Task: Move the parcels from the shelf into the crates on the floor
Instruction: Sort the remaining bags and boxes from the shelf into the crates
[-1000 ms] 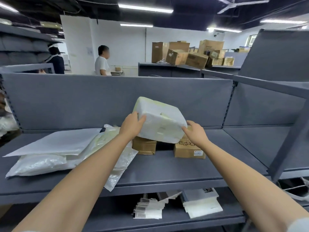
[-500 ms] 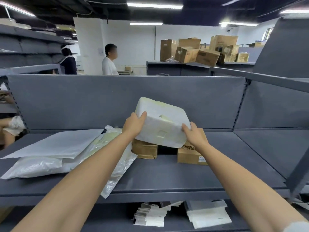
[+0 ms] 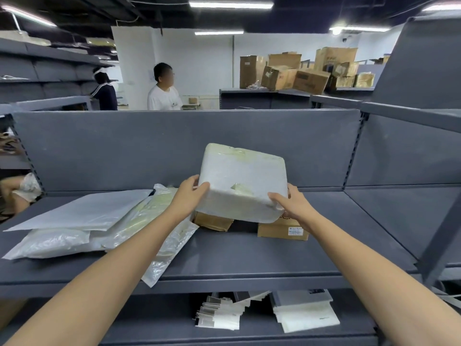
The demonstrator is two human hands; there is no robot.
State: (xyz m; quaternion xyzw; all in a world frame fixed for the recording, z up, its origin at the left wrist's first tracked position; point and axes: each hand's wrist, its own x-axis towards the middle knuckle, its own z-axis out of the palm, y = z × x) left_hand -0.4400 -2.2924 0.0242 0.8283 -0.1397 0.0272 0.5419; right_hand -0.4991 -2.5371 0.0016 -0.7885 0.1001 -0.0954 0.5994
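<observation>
1. White wrapping lies under the fingers (image 3: 200, 187) of the left hand (image 3: 188, 196), which curl over the near left corner of the parcel (image 3: 243, 178). The right hand (image 3: 293, 204) grips the near right corner the same way, thumb on top. The parcel is clamped between the two hands.
2. The parcel is a blocky, film-wrapped bundle. It is tilted with its far edge raised and is held over the grey shelf (image 3: 249, 258), in front of the back panel (image 3: 149, 146).
3. Just beneath its near edge sit two brown cardboard boxes, a plain one (image 3: 212, 222) and a labelled one (image 3: 282, 231). Whether the parcel rests on them or hangs just clear of them cannot be told.
4. Further left, a flat white mailer (image 3: 79, 211) lies on a heap of clear plastic bags (image 3: 162, 240). One bag droops over the shelf's front lip.
5. The step in hand looks like the pick-up of one parcel, at the point of lifting it off the shelf. With the boxes, the mailer and the bags all on the shelf, most of the task appears to remain.
6. The next move calls for drawing the parcel back past the front lip without dragging the boxes along. Then comes a turn and a lowering towards the floor. The crates are out of view, so their direction cannot be judged. The bulk suggests keeping both hands on the parcel.
</observation>
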